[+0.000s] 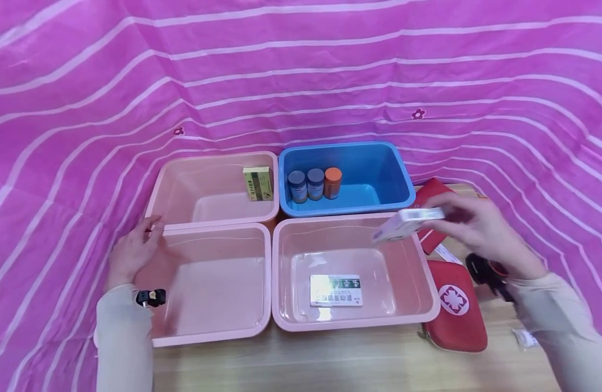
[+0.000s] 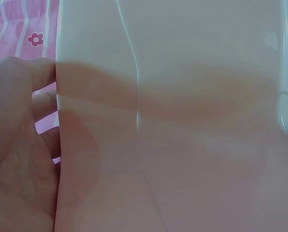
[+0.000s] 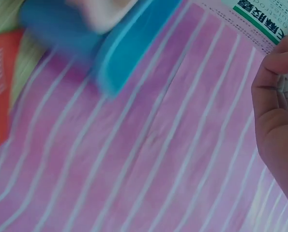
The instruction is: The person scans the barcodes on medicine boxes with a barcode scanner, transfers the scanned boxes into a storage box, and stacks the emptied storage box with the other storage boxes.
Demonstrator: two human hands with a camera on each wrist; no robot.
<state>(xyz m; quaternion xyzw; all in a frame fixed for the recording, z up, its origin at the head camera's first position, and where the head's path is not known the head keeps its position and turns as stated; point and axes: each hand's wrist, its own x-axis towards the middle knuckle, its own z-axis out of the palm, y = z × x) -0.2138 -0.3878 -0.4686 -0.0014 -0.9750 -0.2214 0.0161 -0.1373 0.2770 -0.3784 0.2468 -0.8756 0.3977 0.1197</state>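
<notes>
**Operator:** Medicine box [image 1: 406,222], white with green print, is up in the air in my right hand [image 1: 477,228], over the far right corner of the near right pink bin [image 1: 428,283]. My fingers [image 1: 440,209] are curled round one end of it and it tilts down toward the bin. In the right wrist view I see a corner of that box [image 3: 260,19] with my thumb pressed on it.

**Observer:** And your left hand?

**Operator:** My left hand [image 1: 131,250] rests against the outer left wall of the near left pink bin [image 1: 213,326], close to its far corner. The fingers there are loose and nearly straight, holding nothing. The left wrist view shows the palm [image 2: 18,159] flat against that pale wall [image 2: 182,121], with the fingertips seen dimly through the plastic.

**Observer:** What lies in the bins?

**Operator:** A flat white box [image 1: 336,290] lies on the floor of the near right bin. The far left pink bin [image 1: 183,174] has a yellow-green box [image 1: 258,183] standing upright in its right corner. The blue bin [image 1: 379,163] holds three small bottles in a row at its left side: two with grey caps [image 1: 306,185] and one with an orange cap [image 1: 332,182].

**Observer:** Anything beside the bins?

**Operator:** A red first-aid pouch [image 1: 455,310] with a white cross lies on the wooden counter [image 1: 330,359], touching the near right bin's right side. A red packet [image 1: 430,193] lies behind my right hand. Pink striped cloth [image 1: 301,76] covers everything beyond.
</notes>
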